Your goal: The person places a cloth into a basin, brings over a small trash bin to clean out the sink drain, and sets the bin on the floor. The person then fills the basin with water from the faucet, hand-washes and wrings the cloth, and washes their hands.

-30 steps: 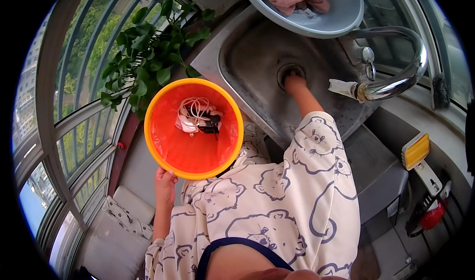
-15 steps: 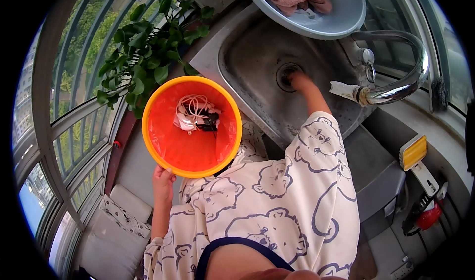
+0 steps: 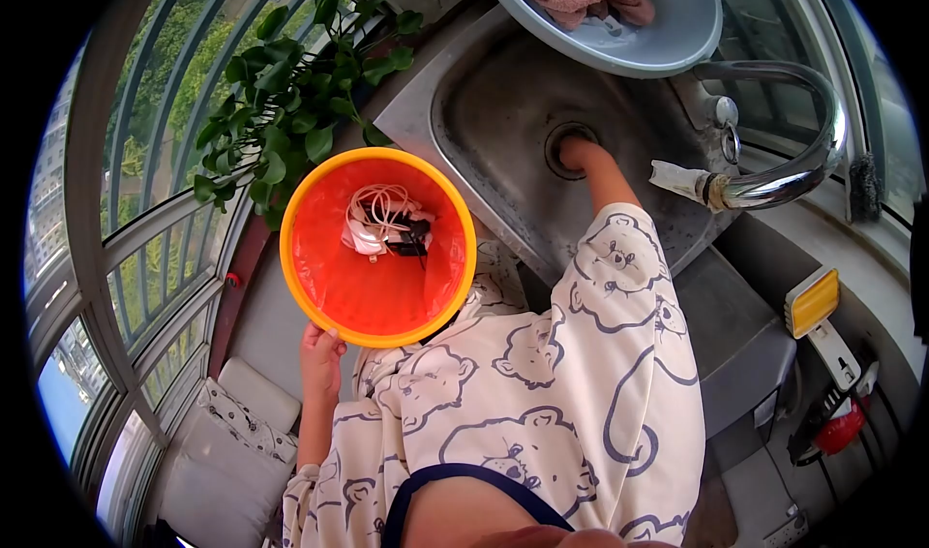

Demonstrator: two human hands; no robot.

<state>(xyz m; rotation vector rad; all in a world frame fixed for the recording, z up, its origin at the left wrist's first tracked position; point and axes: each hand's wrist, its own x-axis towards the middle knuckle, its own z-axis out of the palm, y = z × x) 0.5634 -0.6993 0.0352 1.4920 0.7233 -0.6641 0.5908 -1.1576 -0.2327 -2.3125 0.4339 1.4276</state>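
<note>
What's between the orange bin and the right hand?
In the head view, from the bin: the sink rim, then sink floor with no loose items, up to the drain, where the right hand is.

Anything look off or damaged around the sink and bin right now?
Yes, the faucet: its tip looks whitish and ragged, with a yellowish, crusty-looking band behind it, unlike the shiny metal elsewhere. Also, a tangled white cord lies among small items in the orange bin. I see no obvious spill.
</note>
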